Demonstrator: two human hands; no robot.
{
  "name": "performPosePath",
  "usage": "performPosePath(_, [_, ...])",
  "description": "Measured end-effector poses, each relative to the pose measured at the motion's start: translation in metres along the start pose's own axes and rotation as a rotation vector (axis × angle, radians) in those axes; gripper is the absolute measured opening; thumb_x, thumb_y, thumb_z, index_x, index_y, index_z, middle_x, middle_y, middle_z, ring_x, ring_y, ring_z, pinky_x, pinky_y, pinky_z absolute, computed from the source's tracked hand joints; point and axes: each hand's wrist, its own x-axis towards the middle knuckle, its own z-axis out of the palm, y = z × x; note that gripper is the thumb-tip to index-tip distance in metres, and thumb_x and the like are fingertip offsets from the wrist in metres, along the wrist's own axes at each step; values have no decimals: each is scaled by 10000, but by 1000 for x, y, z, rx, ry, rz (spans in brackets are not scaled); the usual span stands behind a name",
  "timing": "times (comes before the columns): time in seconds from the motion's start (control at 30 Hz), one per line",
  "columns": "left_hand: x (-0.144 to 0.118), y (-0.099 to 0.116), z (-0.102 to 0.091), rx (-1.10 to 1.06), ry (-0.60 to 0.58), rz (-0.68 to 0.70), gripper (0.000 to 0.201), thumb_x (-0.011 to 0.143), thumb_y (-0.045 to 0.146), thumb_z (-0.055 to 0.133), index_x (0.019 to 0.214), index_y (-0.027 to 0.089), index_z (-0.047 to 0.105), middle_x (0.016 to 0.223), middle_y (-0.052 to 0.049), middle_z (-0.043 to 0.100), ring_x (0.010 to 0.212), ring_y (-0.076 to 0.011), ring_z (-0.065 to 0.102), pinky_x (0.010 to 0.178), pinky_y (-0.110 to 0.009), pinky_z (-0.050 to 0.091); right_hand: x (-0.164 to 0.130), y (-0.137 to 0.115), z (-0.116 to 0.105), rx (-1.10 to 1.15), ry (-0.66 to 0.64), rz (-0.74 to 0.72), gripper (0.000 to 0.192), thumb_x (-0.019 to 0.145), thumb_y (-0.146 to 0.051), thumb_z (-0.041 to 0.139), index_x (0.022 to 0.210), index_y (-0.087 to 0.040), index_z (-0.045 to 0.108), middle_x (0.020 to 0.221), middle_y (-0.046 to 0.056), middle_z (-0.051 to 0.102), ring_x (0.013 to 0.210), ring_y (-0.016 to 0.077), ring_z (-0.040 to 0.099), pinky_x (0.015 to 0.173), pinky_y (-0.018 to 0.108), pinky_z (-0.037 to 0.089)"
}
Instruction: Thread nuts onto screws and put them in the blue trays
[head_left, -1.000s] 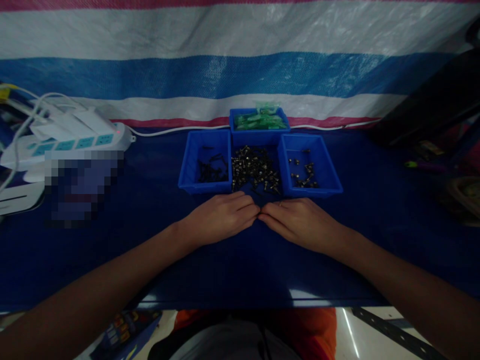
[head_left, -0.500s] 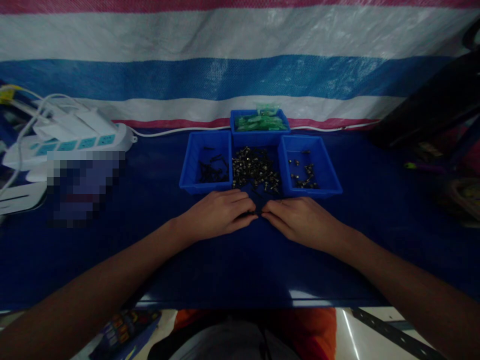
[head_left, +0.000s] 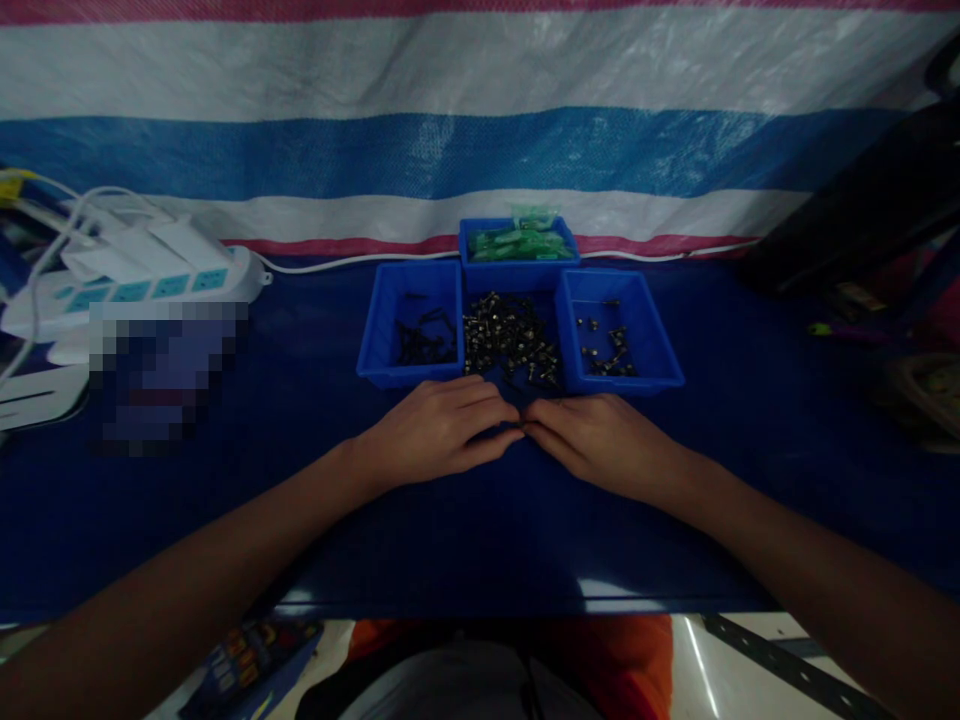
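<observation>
A small dark part (head_left: 513, 428), too dim to identify, sits pinched between the fingertips of the left hand (head_left: 442, 428) and right hand (head_left: 600, 440), just before the loose screw pile (head_left: 508, 338) between two blue trays. Working it well probably means keeping both wrists planted on the table (head_left: 315, 520) and turning gently.

Three blue trays (head_left: 411, 318), two hands (head_left: 442, 432)

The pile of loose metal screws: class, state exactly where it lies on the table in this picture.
In the head view the pile of loose metal screws lies on the blue table between the left bin and right bin, before the green-filled bin, just beyond both hands' fingertips.
</observation>
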Motion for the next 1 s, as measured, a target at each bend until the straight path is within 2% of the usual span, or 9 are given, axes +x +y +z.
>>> performPosePath(0.17, [1,-4,0,82,-34,-26,235,897,295,378,934,155,563,802,-19,561,741,-108,524,677,-218,415,-1,0,0,-27,23,9,205,896,-276,382,829,-167,541,697,4,598,624,113,561,583,236,345])
performPosePath(0.3, [0,-6,1,103,-109,-45,220,896,281,378,955,166,557,809,-13,563,744,-107,530,680,-212,412,-2,-2,-2,-33,53,9,252,907,-300,354,845,-174,564,708,6,613,649,119,577,603,241,362])
performPosePath(0.5, [0,-3,4,102,-170,5,223,896,301,372,884,172,553,753,-5,555,715,-118,523,649,-221,403,-4,-5,-3,9,95,-55,289,914,-294,334,883,-168,591,778,23,644,710,118,598,664,241,402])
performPosePath(0.67, [1,0,4,51,-173,-24,194,880,279,394,842,165,546,736,2,543,688,-103,520,643,-211,404,-5,-3,-2,10,131,-65,277,907,-284,349,881,-169,600,781,26,650,710,119,598,668,240,408])
performPosePath(1.0, [2,0,-2,8,-121,-106,102,828,223,430,816,163,512,713,15,536,649,-92,508,595,-197,379,-2,-1,-1,-11,49,-32,266,921,-281,329,934,-171,572,781,22,641,705,125,597,656,243,392])
